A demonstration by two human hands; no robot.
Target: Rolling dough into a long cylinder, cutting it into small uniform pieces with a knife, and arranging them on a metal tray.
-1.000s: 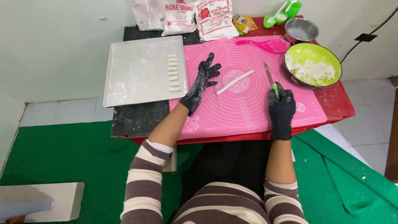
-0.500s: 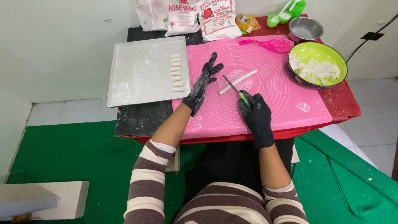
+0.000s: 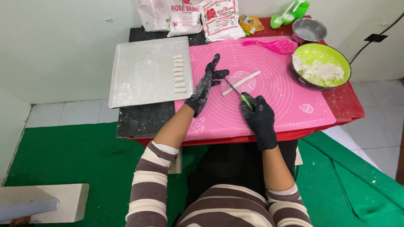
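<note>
A thin white dough rope (image 3: 242,82) lies slanted on the pink silicone mat (image 3: 290,101). My right hand (image 3: 259,117), in a black glove, grips a green-handled knife (image 3: 236,91) whose blade tip reaches the rope's near left end. My left hand (image 3: 207,84), also in a floury black glove, rests flat on the mat with fingers spread, just left of the rope. A metal tray (image 3: 143,75) to the left holds a column of several small cut dough pieces (image 3: 179,73) along its right edge.
A green bowl (image 3: 320,66) of white dough sits at the mat's right. Behind it stand a small steel bowl (image 3: 309,29), a pink spoon (image 3: 269,45), green scoops (image 3: 290,12) and flour bags (image 3: 198,17). The low red table (image 3: 345,105) stands over green floor.
My right hand has carried the knife leftwards from the mat's right side to the dough rope's near end. My left hand has stayed by the rope.
</note>
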